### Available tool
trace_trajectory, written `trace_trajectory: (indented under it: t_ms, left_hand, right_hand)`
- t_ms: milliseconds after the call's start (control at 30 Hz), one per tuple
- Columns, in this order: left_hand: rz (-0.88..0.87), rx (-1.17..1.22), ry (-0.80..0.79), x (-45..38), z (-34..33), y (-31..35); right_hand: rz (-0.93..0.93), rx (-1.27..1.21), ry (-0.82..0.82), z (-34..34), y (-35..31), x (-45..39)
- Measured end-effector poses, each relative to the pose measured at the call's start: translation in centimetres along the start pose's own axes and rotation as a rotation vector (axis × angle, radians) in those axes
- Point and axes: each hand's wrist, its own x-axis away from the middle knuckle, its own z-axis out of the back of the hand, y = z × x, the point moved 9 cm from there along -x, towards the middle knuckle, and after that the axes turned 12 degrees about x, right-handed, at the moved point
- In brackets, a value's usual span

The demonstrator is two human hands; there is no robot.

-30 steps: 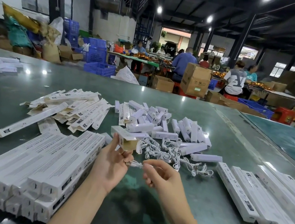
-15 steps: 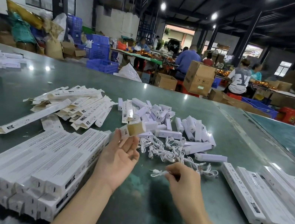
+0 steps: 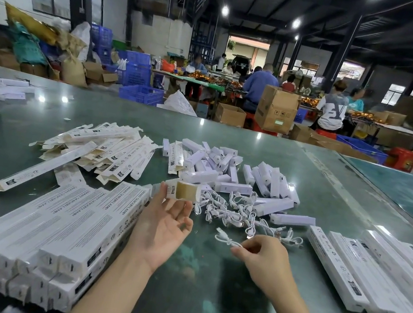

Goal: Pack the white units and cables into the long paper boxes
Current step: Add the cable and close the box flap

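Nearby, left hand (image 3: 164,227) grip holding open box (image 3: 183,191), right hand (image 3: 263,258) pinching cable (image 3: 225,240), cable heap (image 3: 231,211) beyond.

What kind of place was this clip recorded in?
Probably a factory packing hall: a long green table with stacked white boxes, seated workers at further tables, blue crates and cardboard cartons behind.
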Motion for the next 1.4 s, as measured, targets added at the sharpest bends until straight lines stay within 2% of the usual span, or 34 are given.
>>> trace_trajectory:
  t_ms: [133,233,367,500,667,867,1267,1400]
  left_hand:
    - [-0.016,-0.066,0.01,-0.1,0.1,0.0]
    - [-0.098,-0.196,0.074,-0.1,0.5,0.7]
    - [-0.185,-0.363,0.058,0.0,0.2,1.0]
    - [-0.194,-0.403,0.072,0.2,0.1,0.8]
    - [-0.179,-0.411,0.069,0.2,0.2,0.7]
    - [-0.199,-0.417,0.046,0.2,0.1,0.8]
    - [-0.216,-0.483,0.014,0.2,-0.1,0.7]
    - [-0.218,-0.535,-0.009,0.3,-0.4,0.5]
  right_hand:
    - [-0.016,-0.266,-0.076,-0.5,0.0,0.0]
    - [-0.036,-0.553,-0.077,0.2,-0.4,0.0]
    - [0.091,-0.822,-0.081,3.6,-2.2,0.6]
    - [0.292,-0.69,-0.23,5.0,-4.7,2.4]
    - [0.254,-0.4,-0.196,4.4,-4.0,2.1]
    - [0.231,-0.233,-0.176,3.0,-3.9,1.9]
    - [0.177,-0.281,-0.17,4.0,-3.1,1.7]
    - [0.173,-0.328,-0.099,4.8,-3.1,1.6]
